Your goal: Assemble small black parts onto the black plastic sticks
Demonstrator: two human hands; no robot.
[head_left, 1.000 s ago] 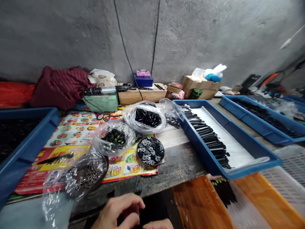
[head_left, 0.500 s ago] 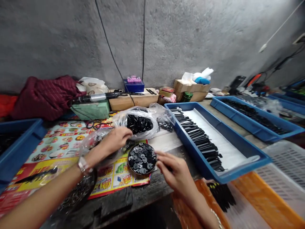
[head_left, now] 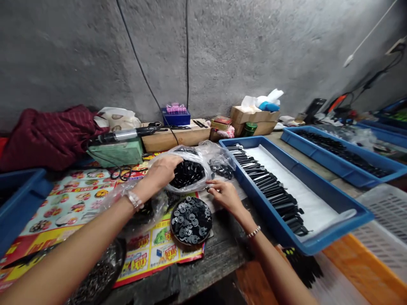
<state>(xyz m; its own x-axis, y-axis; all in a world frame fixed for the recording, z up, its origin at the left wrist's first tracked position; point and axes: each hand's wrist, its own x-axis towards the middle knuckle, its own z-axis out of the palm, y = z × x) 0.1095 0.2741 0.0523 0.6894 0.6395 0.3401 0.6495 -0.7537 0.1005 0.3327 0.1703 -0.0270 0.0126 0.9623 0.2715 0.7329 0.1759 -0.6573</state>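
Observation:
A clear plastic bag [head_left: 203,163] full of small glossy black parts [head_left: 190,173] lies open on the bench. At its left rim is my left hand [head_left: 165,169], fingers curled over the edge and closed on the plastic. My right hand [head_left: 224,195] is at the bag's lower right edge, thumb and fingers pinched together. A small dark bit shows at those fingertips, too small to name. Just below the bag stands a round dish [head_left: 172,231] heaped with flat, dark, skull-shaped pieces [head_left: 190,218].
To the right, a blue tray [head_left: 337,203] holds a row of black-handled pieces on white paper. A dark bowl [head_left: 122,254] of small metal parts sits lower left on printed paper. Another blue bin [head_left: 28,195] stands left, and an orange crate [head_left: 365,271] lower right.
My left hand has moved up and right onto the bag's rim. My right hand has left the dish's side and moved up to the bag's lower right edge.

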